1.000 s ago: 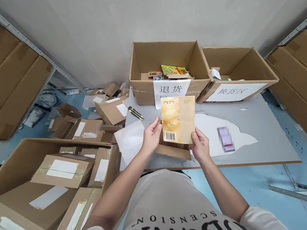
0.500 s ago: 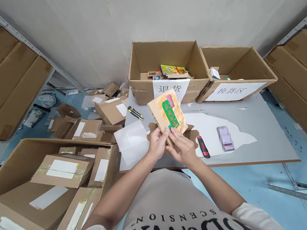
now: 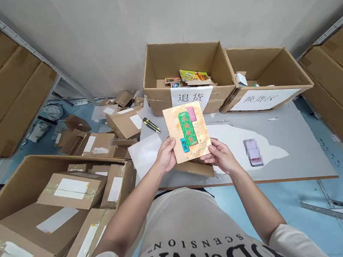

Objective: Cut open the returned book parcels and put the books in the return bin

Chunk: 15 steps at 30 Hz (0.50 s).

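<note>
A tan book (image 3: 202, 130) with a green title panel and pink and blue patches faces up toward me, held over the table. My left hand (image 3: 166, 155) pinches its left edge near the lower corner. At its lower right corner my right hand (image 3: 220, 155) grips it, thumb on the cover. Beneath the book lies a piece of brown cardboard (image 3: 194, 169), mostly covered. A yellow and black box cutter (image 3: 151, 125) rests on the table to the left of the book.
Two open cartons with paper signs, a larger one (image 3: 156, 96) and a smaller one (image 3: 228, 104), stand at the table's back. A phone (image 3: 253, 152) lies right on white paper. At left, a big carton (image 3: 30, 161) holds several taped parcels. Shelves with boxes flank both sides.
My hands have moved apart to the book's two sides, and the book has turned from tilted to nearly square with its cover facing me. The red cutter is no longer visible.
</note>
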Tool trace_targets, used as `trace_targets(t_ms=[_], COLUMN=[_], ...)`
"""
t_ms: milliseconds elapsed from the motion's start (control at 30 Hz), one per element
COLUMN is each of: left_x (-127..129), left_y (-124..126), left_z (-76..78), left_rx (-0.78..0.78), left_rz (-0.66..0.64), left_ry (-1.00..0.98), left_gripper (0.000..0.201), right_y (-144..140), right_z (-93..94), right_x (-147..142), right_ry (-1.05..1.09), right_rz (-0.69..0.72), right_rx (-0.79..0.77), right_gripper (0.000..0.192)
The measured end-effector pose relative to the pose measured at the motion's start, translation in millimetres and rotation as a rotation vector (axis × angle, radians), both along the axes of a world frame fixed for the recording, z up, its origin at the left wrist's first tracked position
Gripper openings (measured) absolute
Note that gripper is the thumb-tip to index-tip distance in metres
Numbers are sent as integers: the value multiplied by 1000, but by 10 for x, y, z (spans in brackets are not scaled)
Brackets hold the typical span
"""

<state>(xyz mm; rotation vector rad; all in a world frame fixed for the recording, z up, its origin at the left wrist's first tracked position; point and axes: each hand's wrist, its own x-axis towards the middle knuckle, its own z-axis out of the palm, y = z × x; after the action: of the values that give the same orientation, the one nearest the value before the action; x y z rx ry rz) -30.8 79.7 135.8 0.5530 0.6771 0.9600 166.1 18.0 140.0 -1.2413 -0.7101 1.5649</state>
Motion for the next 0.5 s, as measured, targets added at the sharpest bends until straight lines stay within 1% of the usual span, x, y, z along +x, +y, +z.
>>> trace_targets(t_ms=[133, 200, 267, 333, 400, 500], left_x=[-6, -32, -75, -135, -209, -351], left_y=[70, 104, 132, 148, 144, 105], left_z=[-19, -14, -10, -21, -61, -194], left_rx=[14, 31, 37, 42, 60, 78], left_rz=[-10, -28, -36, -33, -16, 55], left_ry=[-20, -49, -71, -73, -46, 84], left_gripper=[42, 47, 49, 46, 45, 49], right_y=[120, 244, 432, 702, 1054, 1667], right_z=[0, 28, 81, 150, 216, 272], right_x=[-4, 38, 121, 237, 369, 556], right_ry=[15, 7, -9, -35, -69, -173], right_rz=[-87, -95, -97, -111, -145, -255], right_rx=[48, 73, 119, 184, 255, 309], right_gripper=[62, 63, 62, 60, 55, 43])
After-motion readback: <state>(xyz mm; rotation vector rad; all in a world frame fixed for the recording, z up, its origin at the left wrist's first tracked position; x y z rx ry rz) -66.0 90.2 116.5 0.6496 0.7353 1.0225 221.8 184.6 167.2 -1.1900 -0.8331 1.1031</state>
